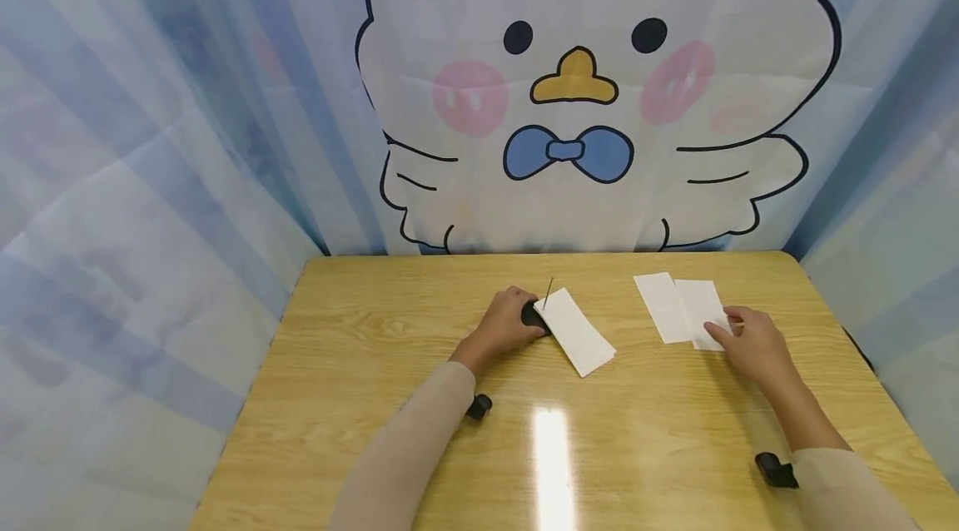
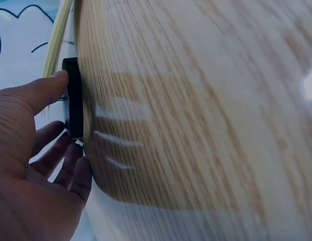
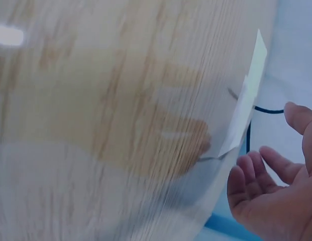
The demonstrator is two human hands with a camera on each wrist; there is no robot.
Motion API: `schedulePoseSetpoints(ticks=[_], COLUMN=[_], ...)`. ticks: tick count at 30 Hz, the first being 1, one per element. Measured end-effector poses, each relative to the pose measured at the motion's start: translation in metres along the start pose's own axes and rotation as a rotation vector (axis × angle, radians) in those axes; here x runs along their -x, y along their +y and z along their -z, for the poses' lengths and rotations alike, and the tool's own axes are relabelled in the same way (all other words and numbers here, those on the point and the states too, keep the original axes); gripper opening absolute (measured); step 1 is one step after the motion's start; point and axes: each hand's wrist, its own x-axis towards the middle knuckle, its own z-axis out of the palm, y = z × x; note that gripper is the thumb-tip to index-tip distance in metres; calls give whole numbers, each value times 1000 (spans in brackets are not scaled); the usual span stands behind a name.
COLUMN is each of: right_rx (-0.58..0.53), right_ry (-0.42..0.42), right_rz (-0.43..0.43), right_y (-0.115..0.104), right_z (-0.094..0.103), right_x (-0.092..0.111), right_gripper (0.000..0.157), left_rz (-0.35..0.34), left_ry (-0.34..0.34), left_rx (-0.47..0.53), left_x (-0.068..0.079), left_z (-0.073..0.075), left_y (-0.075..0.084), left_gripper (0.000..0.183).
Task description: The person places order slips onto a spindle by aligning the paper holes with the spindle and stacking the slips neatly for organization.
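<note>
My left hand (image 1: 500,323) grips the round black base of a bill spike (image 1: 534,316) on the table. In the left wrist view the thumb presses on the base (image 2: 74,98) and a fingertip sits at its lower edge. The thin metal pin stands up through one end of a small stack of white paper slips (image 1: 577,333), which slants off to the right. Two white slips (image 1: 663,306) lie partly overlapped farther right. Over the right edge of the second slip (image 1: 700,308) hovers my right hand (image 1: 757,345), its fingers loosely bent and thumb apart, holding nothing.
The wooden table (image 1: 360,431) reaches back to a curtain (image 1: 187,98) with a cartoon bird on it. A black cord (image 3: 269,110) shows past the table's edge in the right wrist view. Glare (image 1: 553,464) lies on the near tabletop.
</note>
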Motion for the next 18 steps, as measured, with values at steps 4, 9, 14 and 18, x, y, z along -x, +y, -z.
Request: schedulePoseSetpoints(ticks=[4, 9, 14, 18], right_rx=[7, 32, 53, 62], right_ry=[36, 33, -1, -1], right_rz=[-24, -47, -88, -120], right_y=[4, 9, 13, 14], right_z=[1, -6, -11, -13], right_x=[1, 0, 2, 3], right_gripper=[78, 73, 85, 86], left_rz=[21, 44, 55, 55], left_ry=[7, 5, -7, -7], left_rx=[7, 17, 40, 45], left_x=[-1, 0, 3, 4], left_z=[-2, 0, 3, 4], left_y=[0, 1, 3, 4], left_gripper=[58, 58, 57, 56])
